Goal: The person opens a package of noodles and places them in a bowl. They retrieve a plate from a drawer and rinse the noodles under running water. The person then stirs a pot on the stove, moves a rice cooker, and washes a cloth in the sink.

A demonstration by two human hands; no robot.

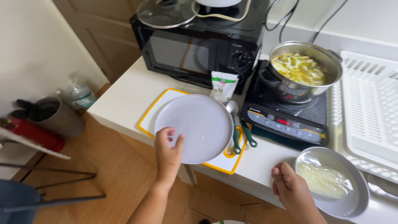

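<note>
My left hand [168,151] grips the near rim of a round pale grey plate [199,124], which lies over a white cutting board with a yellow edge [159,103]. My right hand [290,188] rests at the counter's front edge, fingers loosely curled with nothing in them. Its knuckles touch the left rim of a grey bowl [356,207] that holds pale shreds covered with clear film. Two green-handled utensils [242,135], one a spoon, lie just right of the plate.
A steel pot of yellow food [300,68] stands on a black induction cooker [286,118]. Behind are a black microwave [199,45] with a glass lid [166,12] on top, and a salt packet [223,86]. A white dish rack [369,108] fills the right.
</note>
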